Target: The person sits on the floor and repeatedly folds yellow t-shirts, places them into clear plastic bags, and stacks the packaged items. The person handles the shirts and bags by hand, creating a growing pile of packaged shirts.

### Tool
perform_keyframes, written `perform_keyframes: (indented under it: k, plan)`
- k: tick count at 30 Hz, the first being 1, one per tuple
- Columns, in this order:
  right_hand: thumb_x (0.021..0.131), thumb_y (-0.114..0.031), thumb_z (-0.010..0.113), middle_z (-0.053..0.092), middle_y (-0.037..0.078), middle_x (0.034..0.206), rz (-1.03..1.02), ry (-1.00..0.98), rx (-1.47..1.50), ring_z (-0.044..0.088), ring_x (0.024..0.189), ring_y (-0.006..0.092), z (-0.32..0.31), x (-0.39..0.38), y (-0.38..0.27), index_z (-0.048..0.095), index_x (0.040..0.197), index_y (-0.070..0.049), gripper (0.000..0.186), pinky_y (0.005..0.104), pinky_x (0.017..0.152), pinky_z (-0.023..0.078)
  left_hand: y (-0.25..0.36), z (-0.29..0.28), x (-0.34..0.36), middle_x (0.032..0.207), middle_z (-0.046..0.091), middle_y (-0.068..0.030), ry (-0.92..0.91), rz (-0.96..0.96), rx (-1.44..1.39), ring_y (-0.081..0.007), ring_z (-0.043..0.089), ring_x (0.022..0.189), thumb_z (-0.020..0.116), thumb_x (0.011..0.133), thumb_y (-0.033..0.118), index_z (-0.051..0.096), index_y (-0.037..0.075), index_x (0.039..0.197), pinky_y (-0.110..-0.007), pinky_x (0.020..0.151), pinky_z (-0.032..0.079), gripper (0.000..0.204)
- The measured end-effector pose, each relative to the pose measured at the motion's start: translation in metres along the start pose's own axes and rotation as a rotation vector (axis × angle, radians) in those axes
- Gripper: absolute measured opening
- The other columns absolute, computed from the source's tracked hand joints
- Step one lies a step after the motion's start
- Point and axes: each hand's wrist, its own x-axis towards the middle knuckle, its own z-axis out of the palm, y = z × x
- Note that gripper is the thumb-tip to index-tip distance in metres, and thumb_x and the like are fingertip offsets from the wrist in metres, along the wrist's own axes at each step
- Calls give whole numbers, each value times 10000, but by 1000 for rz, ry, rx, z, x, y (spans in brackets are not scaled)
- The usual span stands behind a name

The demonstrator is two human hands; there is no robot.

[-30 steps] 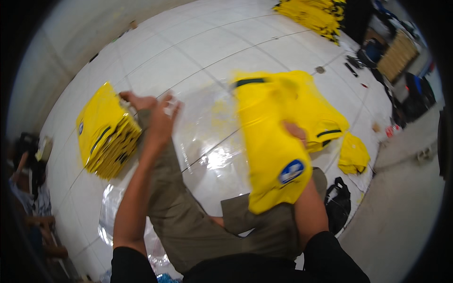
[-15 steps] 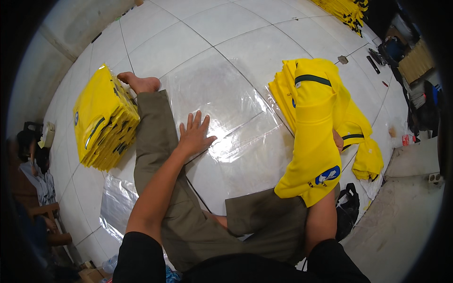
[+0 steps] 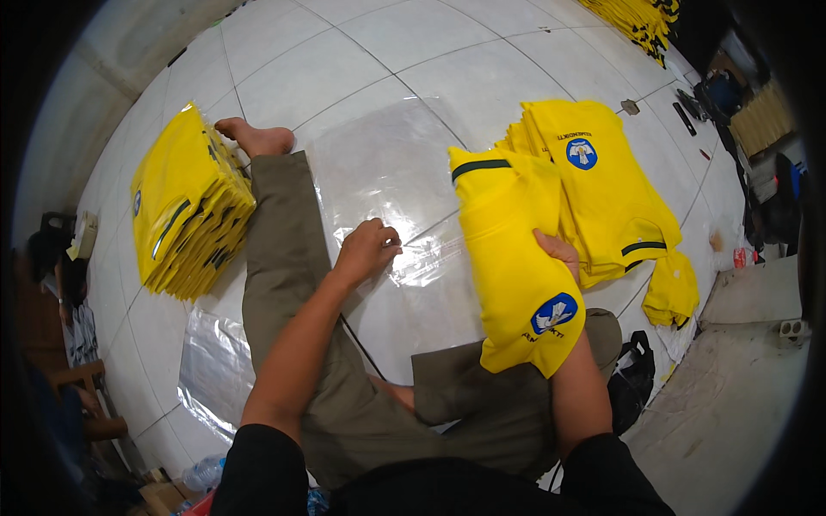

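Observation:
A folded yellow shirt (image 3: 512, 232) with a dark-green stripe and a round blue emblem rests across my right hand (image 3: 559, 249). The thumb lies on top of it and the other fingers are hidden beneath. My left hand (image 3: 370, 249) has its fingers curled together at a clear plastic bag (image 3: 379, 155) spread flat on the floor; the fingertips pinch the film near its middle. To the right of the held shirt stands a stack of folded yellow shirts (image 3: 624, 189), the top one showing the same emblem.
A tall pile of bagged yellow shirts (image 3: 189, 206) stands left of my outstretched leg. More clear plastic bags (image 3: 215, 370) lie beside my left thigh. A black bag (image 3: 632, 378) sits near my right knee. Further yellow cloth (image 3: 637, 26) is heaped at the far right.
My right hand has carried the folded shirt leftward, away from the stack and toward the plastic bag. My left hand has gone from spread flat on the bag to fingers curled together.

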Motion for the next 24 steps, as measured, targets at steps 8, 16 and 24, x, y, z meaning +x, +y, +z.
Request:
perform_keyframes:
  k: [8, 16, 24]
  plan:
    - [957, -172, 626, 663, 177, 1255, 98, 122, -124, 705, 1048, 302, 14, 10, 29, 504, 1415, -19, 498, 437, 892, 585, 1, 3, -1, 906, 730, -140, -183, -84, -486, -244, 688, 816, 717, 887, 156, 745, 10, 968, -379, 764, 527, 169]
    - [916, -113, 668, 675, 213, 1240, 315, 124, -306, 708, 1062, 339, -9, 26, 51, 522, 1391, 19, 515, 440, 914, 587, -5, 8, -5, 819, 711, -158, 53, -171, -398, -217, 649, 690, 689, 898, 161, 709, -5, 915, -369, 680, 521, 167]
    - [886, -44, 665, 658, 185, 1262, 319, 208, -479, 695, 1076, 318, -34, 41, 68, 517, 1383, 4, 521, 429, 933, 579, 33, -43, -32, 894, 682, -134, 523, -1, -381, -237, 674, 790, 672, 928, 135, 677, 19, 983, -348, 717, 528, 129]
